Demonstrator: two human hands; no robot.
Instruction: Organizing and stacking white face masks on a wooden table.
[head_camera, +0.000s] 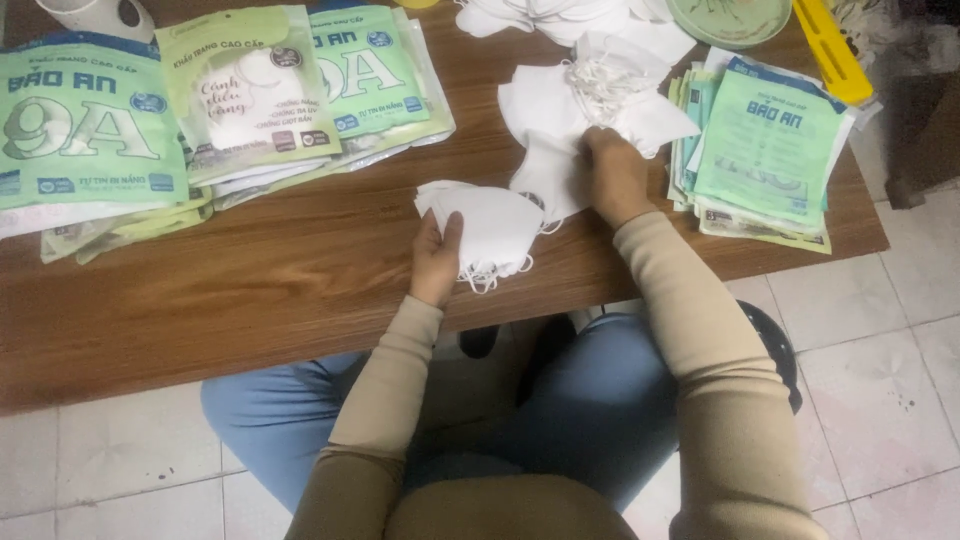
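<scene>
My left hand (436, 258) grips a small stack of folded white face masks (487, 224) just above the near edge of the brown wooden table (250, 290), their ear loops hanging below. My right hand (612, 172) rests on a loose pile of white masks (560, 110) in the middle of the table, fingers curled onto one mask at the pile's near side. The two hands are about a hand's width apart.
Green and white flat packaging bags lie stacked at the left (90, 120) and back centre (370, 70). A fanned stack of green bags (765, 150) lies at the right. A yellow tool (832, 50), a green plate (730, 18) and more white masks (545, 15) sit at the far edge. Tiled floor lies below.
</scene>
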